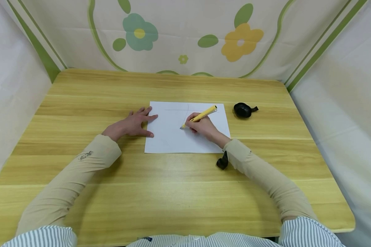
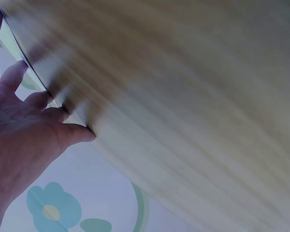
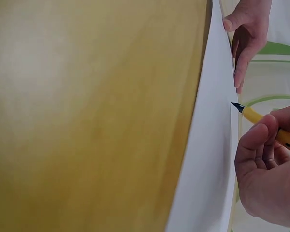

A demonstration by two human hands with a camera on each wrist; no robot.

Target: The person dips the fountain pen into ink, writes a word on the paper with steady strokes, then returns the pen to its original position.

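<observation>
A white sheet of paper (image 1: 167, 140) lies on the wooden table, with a thin horizontal line across its upper part and a curved line crossing it. My right hand (image 1: 205, 127) pinches a yellow fountain pen (image 1: 204, 113), its nib on the paper near the lower end of the curved line. In the right wrist view the dark nib and yellow barrel of the fountain pen (image 3: 252, 115) show beyond the curled fingers (image 3: 256, 137). My left hand (image 1: 134, 124) rests with spread fingers on the paper's left edge. In the left wrist view the left hand (image 2: 34, 125) has its fingertips on the tabletop side.
To the right of the paper sits a rounded black object (image 1: 243, 110) with a short tab. A small black item (image 1: 222, 161) lies by the right sleeve, partly hidden. The wooden table (image 1: 173, 199) ends at a flower-printed curtain (image 1: 179, 27).
</observation>
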